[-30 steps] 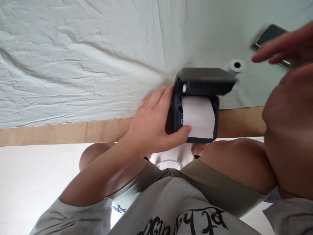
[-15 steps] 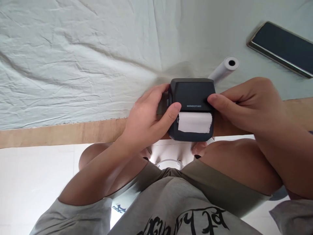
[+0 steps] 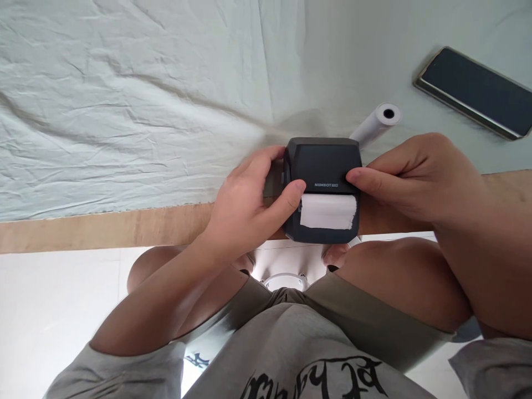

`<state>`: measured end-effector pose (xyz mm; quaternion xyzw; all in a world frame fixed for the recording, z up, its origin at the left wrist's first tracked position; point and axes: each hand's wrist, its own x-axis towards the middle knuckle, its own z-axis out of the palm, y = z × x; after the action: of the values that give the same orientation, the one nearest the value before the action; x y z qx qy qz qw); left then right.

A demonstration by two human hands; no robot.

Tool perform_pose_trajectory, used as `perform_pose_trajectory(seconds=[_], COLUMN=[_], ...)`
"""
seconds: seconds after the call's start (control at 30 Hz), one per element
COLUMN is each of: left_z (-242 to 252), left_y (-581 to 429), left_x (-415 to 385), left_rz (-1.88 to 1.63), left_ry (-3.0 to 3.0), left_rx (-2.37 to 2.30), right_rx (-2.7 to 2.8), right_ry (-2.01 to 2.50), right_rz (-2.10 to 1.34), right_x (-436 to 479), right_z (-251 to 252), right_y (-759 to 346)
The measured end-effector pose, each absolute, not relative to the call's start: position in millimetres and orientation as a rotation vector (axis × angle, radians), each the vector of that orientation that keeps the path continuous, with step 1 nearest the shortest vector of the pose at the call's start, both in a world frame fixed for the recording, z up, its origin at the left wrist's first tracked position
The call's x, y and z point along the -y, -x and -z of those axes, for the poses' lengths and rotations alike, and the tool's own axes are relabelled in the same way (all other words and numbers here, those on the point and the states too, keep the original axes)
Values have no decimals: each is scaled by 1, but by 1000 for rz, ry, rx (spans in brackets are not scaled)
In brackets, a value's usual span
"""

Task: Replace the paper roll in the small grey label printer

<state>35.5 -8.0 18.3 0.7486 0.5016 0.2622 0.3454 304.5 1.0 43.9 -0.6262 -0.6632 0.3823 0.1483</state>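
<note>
A black label printer marked NIIMBOT sits between my hands at the table's front edge. A strip of white paper with a ragged end comes out of its slot and lies over the front. My left hand grips the printer's left side, thumb on top and fingers behind it. With my right hand I hold the right side, the thumb pressed on the lid's edge; the other fingers are curled and partly hidden. Just behind the printer lies a white paper roll with a dark core, its near end covered.
A dark smartphone lies on the right of the pale, wrinkled cloth. The table's bare wooden edge runs along the front, above my legs.
Both hands stay on the printer with almost the same grip. The whole view has shifted slightly; printer, roll and phone appear a little lower and further left.
</note>
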Motion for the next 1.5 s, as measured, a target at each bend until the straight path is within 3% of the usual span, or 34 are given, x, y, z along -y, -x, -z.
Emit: perform_pose_trajectory(seconds=[0.27,0.77,1.07,1.5], left_z=[-17,-16,-19,-11], left_y=[-34,-37,-40,-35], left_x=[9,8,-1,10], left_rz=[-696,-713,-757,-679], left_ry=[-1954,-1903,-1697,-2078], left_rx=[-1306,-1295,-1186,-1198], right_rx=[2040,2152,2186,2106], right_ry=[1841,2109,1950,1915], right_rz=[-1286,-1212,-1162,-1160], right_x=[-5,-11,-11,-5], right_z=[-52,-62,-52,-45], right_y=[-303,-299,-308,-312])
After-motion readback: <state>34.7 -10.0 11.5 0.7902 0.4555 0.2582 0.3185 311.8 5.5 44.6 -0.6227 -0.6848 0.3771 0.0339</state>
